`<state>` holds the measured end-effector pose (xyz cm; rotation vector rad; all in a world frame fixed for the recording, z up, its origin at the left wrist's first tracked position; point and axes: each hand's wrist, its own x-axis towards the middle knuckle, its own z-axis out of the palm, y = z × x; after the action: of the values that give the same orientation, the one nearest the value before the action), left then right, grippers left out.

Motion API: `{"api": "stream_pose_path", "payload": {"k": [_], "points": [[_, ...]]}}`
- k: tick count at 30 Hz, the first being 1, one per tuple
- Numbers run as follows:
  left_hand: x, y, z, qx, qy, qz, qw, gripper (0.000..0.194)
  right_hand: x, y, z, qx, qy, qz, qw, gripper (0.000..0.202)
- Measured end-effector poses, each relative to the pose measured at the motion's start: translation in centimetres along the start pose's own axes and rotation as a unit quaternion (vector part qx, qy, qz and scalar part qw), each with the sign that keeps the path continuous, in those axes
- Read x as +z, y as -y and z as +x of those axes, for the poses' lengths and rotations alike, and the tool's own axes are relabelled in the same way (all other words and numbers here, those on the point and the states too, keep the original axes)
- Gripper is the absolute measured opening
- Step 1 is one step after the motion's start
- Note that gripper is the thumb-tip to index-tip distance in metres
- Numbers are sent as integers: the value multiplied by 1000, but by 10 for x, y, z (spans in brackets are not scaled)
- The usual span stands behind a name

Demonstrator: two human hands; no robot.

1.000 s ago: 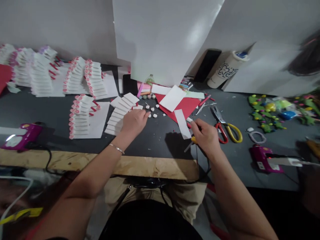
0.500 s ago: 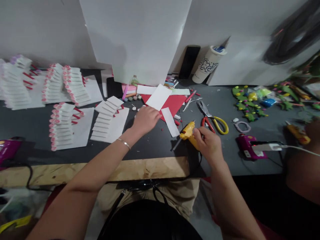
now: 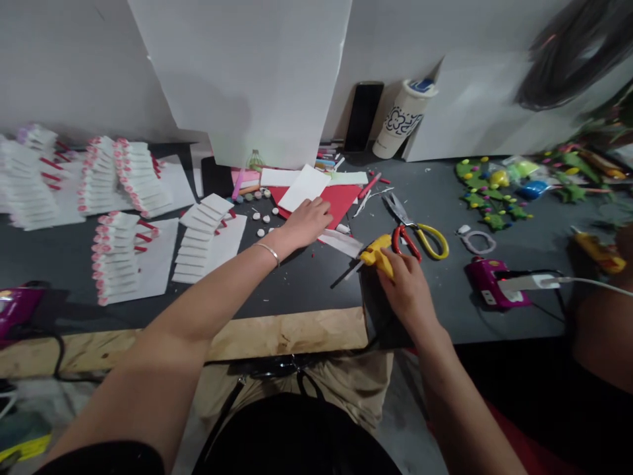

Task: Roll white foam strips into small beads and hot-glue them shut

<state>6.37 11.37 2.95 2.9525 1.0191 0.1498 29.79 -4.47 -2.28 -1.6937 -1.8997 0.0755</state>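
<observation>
Currently: R hand point(image 3: 409, 290) w/ yellow glue gun point(image 3: 378, 252), L hand point(image 3: 307, 223) on red sheet point(image 3: 342, 203).
Scissors point(image 3: 414, 231) lie just past R fingers, red loop crowding gun's far end; white strip point(image 3: 341, 243) sits btwn both hands' fingers; white card point(image 3: 302, 188) just ahead of L fingers, white pellets point(image 3: 260, 233) to their left. R fingers wrapped round gun's handle; L fingers bent, close tog., can't tell if gripping anything. Gun's long axis runs diag., glue stick point(image 3: 352, 271) end out near-left of R fingers, other end away toward scissors.
</observation>
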Motion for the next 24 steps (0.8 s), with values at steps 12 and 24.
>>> {"api": "stream_pose_path", "payload": {"k": [12,24], "points": [[-21,-21,-138,-309,-80,-278,906,20,-20,74,8,70,9,198,978,20],[13,-45,-160,-262,-271,-329,866,59,38,145,21,32,103,391,914,22]]}}
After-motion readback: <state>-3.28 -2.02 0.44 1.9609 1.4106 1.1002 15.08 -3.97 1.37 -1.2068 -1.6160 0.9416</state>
